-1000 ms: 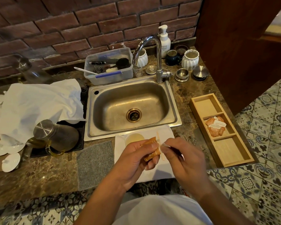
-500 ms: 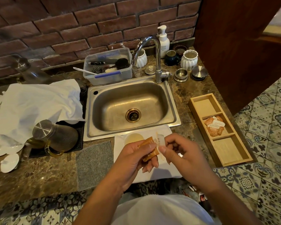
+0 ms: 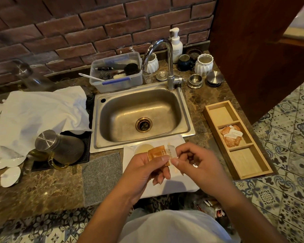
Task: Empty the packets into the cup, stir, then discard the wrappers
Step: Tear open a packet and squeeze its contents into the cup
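Both hands were on the same orange packet (image 3: 159, 153), held just above the near edge of the counter. The left hand (image 3: 144, 170) had it pinched between thumb and curled fingers along the lower side, and the right hand (image 3: 196, 163) was pinching the pale strip at the packet's top right corner with thumb and fingertips. Whether that corner was actually torn open, I couldn't tell. Right behind the packet sat the cup (image 3: 142, 148), partly hidden by it, with yellowish liquid inside, standing on a white cloth (image 3: 179, 183) spread in front of the sink (image 3: 140, 114). Off to the right was a long wooden tray (image 3: 263, 170) with three sections, and more orange packets (image 3: 231, 136) lay in the middle one. Left of the white cloth there was a grey mat (image 3: 102, 178), then a glass jug (image 3: 60, 149) with a metal lid on a black mat. A big crumpled white sheet (image 3: 40, 116) covered the counter further left. Behind the sink stood the tap (image 3: 168, 67), a plastic tub (image 3: 116, 74) full of utensils, a soap pump bottle (image 3: 176, 44) and a couple of white ribbed pots (image 3: 203, 64) against the brick wall.
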`<state>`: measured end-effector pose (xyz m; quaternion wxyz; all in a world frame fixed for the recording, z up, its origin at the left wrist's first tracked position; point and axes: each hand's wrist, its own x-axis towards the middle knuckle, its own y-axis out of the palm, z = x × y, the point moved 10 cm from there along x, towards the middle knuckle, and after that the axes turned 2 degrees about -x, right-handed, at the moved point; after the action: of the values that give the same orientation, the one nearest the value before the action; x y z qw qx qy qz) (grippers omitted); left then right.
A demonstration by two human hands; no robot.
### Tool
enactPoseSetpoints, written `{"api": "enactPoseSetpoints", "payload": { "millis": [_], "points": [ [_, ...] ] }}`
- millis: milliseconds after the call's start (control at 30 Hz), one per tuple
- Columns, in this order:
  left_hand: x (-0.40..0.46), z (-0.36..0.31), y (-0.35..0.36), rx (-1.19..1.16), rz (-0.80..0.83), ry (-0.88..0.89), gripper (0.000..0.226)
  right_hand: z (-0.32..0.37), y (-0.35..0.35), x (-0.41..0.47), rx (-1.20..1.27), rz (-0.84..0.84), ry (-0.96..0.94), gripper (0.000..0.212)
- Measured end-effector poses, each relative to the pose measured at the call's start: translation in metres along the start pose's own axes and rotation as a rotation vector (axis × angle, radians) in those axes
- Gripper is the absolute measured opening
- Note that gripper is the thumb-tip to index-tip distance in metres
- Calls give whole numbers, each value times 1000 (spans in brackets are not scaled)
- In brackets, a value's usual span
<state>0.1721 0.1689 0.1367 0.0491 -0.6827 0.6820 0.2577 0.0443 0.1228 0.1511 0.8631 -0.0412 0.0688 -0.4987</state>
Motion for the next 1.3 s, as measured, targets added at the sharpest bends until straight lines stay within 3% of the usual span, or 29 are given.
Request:
{"api": "enactPoseSetpoints", "payload": {
  "millis": [100, 200, 267, 567, 767, 833, 933, 1133, 1300],
  "points": [
    [0, 1, -1, 59, 8, -10, 24, -3, 2, 4, -53, 99, 19, 8],
    [0, 2, 0, 94, 12, -17, 27, -4, 12, 4, -188, 250, 5, 32],
    [0, 2, -1, 83, 8, -23, 28, 1, 13, 5, -216, 262, -32, 34],
    [4, 10, -9, -71, -25, -74, 14, 15, 10, -1, -301, -10, -228, 24],
    [2, 27, -4, -368, 7, -201, 17, 35, 19, -13, -605, -190, -499, 4],
    [2, 26, -3, -351, -3, -191, 18, 32, 16, -13, -564, -224, -469, 8],
    [0, 12, -7, -79, -54, -103, 22, 23, 10, -7, -374, -185, -337, 17],
    [-4, 3, -6, 70, -26, -45, 30, 8, 17, 4, -302, 108, -159, 28],
    [-2, 7, -9, 89, -31, -64, 25, 9, 17, 6, -235, 221, -98, 10]
  ]
}}
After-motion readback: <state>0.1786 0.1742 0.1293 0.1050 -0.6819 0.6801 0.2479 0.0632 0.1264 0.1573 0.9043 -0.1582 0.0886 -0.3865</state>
